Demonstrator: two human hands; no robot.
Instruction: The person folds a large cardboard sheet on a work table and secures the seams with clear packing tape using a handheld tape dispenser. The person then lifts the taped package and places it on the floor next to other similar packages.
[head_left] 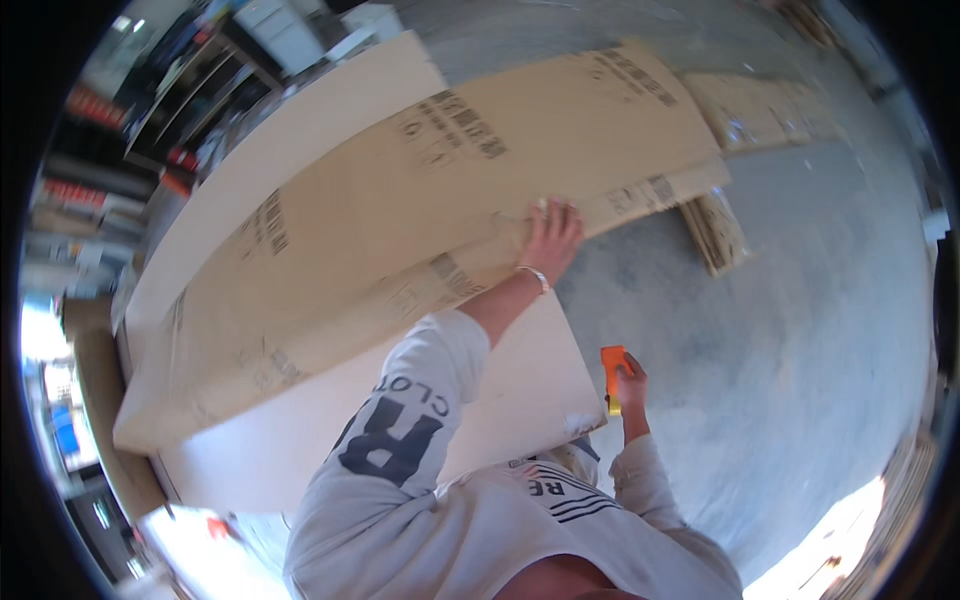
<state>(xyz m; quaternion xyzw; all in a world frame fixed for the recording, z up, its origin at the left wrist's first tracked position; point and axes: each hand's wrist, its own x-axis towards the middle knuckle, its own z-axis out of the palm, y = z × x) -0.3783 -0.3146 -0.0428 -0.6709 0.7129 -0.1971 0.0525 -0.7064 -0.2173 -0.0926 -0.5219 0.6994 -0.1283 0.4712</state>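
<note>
Across the pale board (520, 390) in front of you lies the cardboard (340, 250), a long brown sheet with dark print and a crease running along its near side. Your left hand (552, 237) rests back upward on that near side, fingers somewhat apart; how hard it presses, you cannot tell from this view. Your right hand (631, 386) is closed around an orange tape dispenser (613, 372), off to the right over the floor (720, 340) and well apart from the cardboard.

Judging by how things lie, you look partway through wrapping. The cardboard is laid over the middle of the board and its near side appears partly folded. Your end of the board is bare, and a pale strip shows beyond the far edge too, though you cannot tell whether it belongs to the same board. No tape can be made out along the near fold, so closing and taping there seem left to do. More cardboard pieces (755, 108) lie on the floor at the far right.
</note>
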